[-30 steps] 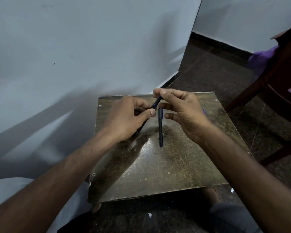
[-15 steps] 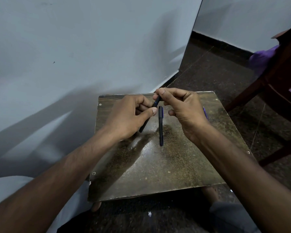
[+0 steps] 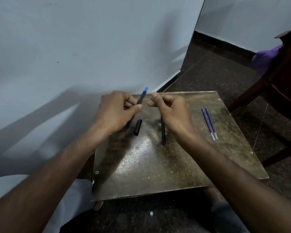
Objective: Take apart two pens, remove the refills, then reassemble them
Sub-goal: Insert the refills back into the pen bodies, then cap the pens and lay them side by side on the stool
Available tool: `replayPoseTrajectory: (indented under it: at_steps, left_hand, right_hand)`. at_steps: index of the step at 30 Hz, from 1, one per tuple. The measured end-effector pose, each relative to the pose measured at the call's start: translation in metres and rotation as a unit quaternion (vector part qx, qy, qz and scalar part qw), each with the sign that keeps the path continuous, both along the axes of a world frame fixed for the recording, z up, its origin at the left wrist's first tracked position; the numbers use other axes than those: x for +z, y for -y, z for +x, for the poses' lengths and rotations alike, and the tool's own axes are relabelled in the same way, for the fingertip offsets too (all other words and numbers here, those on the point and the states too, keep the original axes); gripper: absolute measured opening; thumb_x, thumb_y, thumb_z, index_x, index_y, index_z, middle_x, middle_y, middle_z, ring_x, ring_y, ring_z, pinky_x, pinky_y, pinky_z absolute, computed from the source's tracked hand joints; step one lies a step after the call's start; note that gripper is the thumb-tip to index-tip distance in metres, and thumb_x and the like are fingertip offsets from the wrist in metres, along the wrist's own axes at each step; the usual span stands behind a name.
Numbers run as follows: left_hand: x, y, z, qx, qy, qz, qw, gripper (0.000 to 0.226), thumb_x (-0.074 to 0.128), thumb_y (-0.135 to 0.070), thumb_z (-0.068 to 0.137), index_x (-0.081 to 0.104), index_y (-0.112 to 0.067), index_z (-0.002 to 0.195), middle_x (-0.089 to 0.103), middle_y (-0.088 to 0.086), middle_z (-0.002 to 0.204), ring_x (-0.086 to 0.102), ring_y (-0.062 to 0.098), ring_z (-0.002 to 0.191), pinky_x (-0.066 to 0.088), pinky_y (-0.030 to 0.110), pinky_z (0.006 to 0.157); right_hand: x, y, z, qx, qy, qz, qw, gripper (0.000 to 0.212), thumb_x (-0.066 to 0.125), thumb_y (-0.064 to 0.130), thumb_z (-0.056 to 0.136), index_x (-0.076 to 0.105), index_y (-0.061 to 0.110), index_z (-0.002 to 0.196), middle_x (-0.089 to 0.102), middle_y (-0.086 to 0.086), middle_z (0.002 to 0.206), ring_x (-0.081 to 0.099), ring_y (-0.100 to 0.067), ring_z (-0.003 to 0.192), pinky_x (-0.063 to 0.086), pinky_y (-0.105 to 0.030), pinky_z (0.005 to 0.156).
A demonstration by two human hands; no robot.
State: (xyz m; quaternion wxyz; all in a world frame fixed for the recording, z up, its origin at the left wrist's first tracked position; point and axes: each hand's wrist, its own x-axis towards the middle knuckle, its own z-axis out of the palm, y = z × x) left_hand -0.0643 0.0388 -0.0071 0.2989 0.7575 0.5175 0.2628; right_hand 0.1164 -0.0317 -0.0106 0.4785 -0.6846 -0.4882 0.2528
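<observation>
With the left hand [image 3: 114, 111] gripping a pen barrel [image 3: 142, 98] and the right hand's [image 3: 170, 110] fingers pinched shut on something too small to identify, that part may slip and roll off the worktop [image 3: 158, 165], where the cap [image 3: 137, 127], the other barrel [image 3: 163, 132] and two refills [image 3: 209, 123] lie.

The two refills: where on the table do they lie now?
The two refills lie side by side on the table, toward its right edge, right of the right hand and untouched.

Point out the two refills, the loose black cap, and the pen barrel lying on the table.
refills [image 3: 209, 123]: head view, mid-length of the pair.
black cap [image 3: 138, 127]: head view, middle of its side.
pen barrel [image 3: 163, 133]: head view, lower visible stretch.
</observation>
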Motion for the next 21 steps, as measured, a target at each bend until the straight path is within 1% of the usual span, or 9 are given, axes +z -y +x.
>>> replayPoseTrajectory:
  at_steps: [1, 2, 4, 6, 9, 11, 15, 19, 21]
  left_hand:
    - [0.001, -0.003, -0.004, 0.028, -0.002, 0.011, 1.000, 0.015, 0.087, -0.035, 0.089, 0.075, -0.035, 0.081, 0.070, -0.021, 0.069, 0.064, -0.016, 0.060, 0.040, 0.001, 0.058]
    - [0.002, -0.006, -0.008, 0.047, -0.002, 0.019, 0.999, 0.014, 0.087, -0.035, 0.089, 0.075, -0.034, 0.083, 0.069, -0.022, 0.071, 0.063, -0.015, 0.062, 0.040, 0.002, 0.060]
    - [0.004, -0.010, -0.011, 0.059, 0.002, 0.025, 0.998, 0.011, 0.087, -0.036, 0.089, 0.077, -0.032, 0.087, 0.068, -0.022, 0.073, 0.062, -0.014, 0.068, 0.041, 0.006, 0.064]
    - [0.006, -0.011, -0.010, 0.057, 0.001, 0.027, 0.998, 0.010, 0.086, -0.036, 0.090, 0.079, -0.029, 0.092, 0.068, -0.021, 0.074, 0.062, -0.013, 0.070, 0.042, 0.006, 0.065]
    - [0.005, -0.009, -0.006, 0.047, -0.004, 0.028, 0.998, 0.010, 0.086, -0.035, 0.090, 0.080, -0.028, 0.094, 0.067, -0.021, 0.073, 0.061, -0.014, 0.069, 0.042, 0.005, 0.065]
    - [0.004, -0.007, -0.005, 0.045, -0.007, 0.028, 0.999, 0.009, 0.086, -0.035, 0.090, 0.080, -0.029, 0.092, 0.067, -0.021, 0.072, 0.061, -0.014, 0.068, 0.041, 0.001, 0.062]
    - [0.004, -0.007, -0.004, 0.040, -0.005, 0.030, 0.999, 0.010, 0.087, -0.033, 0.089, 0.079, -0.029, 0.091, 0.068, -0.020, 0.072, 0.061, -0.014, 0.060, 0.040, -0.004, 0.058]
    - [0.003, -0.005, -0.004, 0.029, -0.002, 0.032, 0.999, 0.010, 0.088, -0.034, 0.089, 0.080, -0.028, 0.091, 0.070, -0.018, 0.073, 0.059, -0.023, 0.057, 0.040, -0.004, 0.058]
    - [0.003, -0.004, -0.003, 0.029, -0.001, 0.035, 0.999, 0.010, 0.088, -0.033, 0.089, 0.080, -0.028, 0.091, 0.069, -0.019, 0.072, 0.059, -0.024, 0.056, 0.040, -0.004, 0.058]
  right_hand:
    - [-0.001, 0.000, -0.001, 0.005, 0.088, -0.008, 0.996, 0.029, 0.070, 0.045, 0.104, 0.088, 0.023, 0.099, 0.081, 0.018, 0.086, 0.070, 0.018, 0.078, 0.050, -0.003, 0.077]
    - [-0.001, 0.001, -0.001, 0.019, 0.166, -0.014, 0.986, 0.026, 0.071, 0.044, 0.104, 0.087, 0.024, 0.102, 0.081, 0.018, 0.086, 0.067, 0.017, 0.072, 0.052, -0.006, 0.078]
    - [-0.003, 0.002, -0.004, 0.066, 0.291, -0.041, 0.954, 0.024, 0.074, 0.048, 0.100, 0.085, 0.028, 0.108, 0.083, 0.016, 0.092, 0.067, 0.007, 0.082, 0.057, -0.032, 0.097]
    - [-0.006, 0.005, -0.011, 0.090, 0.368, -0.079, 0.922, 0.036, 0.070, 0.063, 0.096, 0.083, 0.032, 0.111, 0.082, 0.014, 0.091, 0.063, -0.013, 0.097, 0.048, -0.045, 0.100]
    - [-0.010, 0.010, -0.026, 0.083, 0.417, -0.110, 0.898, 0.054, 0.061, 0.078, 0.092, 0.079, 0.029, 0.107, 0.081, 0.006, 0.093, 0.060, -0.029, 0.108, 0.045, -0.045, 0.091]
    - [-0.011, 0.009, -0.033, 0.079, 0.425, -0.116, 0.894, 0.050, 0.063, 0.074, 0.092, 0.078, 0.028, 0.101, 0.080, 0.000, 0.095, 0.061, -0.033, 0.108, 0.048, -0.045, 0.092]
    - [-0.010, 0.002, -0.036, 0.089, 0.395, -0.123, 0.906, 0.033, 0.071, 0.056, 0.095, 0.078, 0.024, 0.097, 0.079, 0.001, 0.089, 0.067, -0.032, 0.101, 0.052, -0.047, 0.102]
    - [-0.010, 0.000, -0.032, 0.122, 0.321, -0.117, 0.932, 0.016, 0.078, 0.036, 0.093, 0.076, 0.021, 0.099, 0.079, 0.002, 0.088, 0.074, -0.025, 0.091, 0.059, -0.042, 0.092]
    - [-0.008, -0.001, -0.028, 0.126, 0.275, -0.113, 0.947, 0.011, 0.080, 0.029, 0.094, 0.075, 0.021, 0.100, 0.077, 0.004, 0.086, 0.072, -0.015, 0.082, 0.057, -0.034, 0.083]
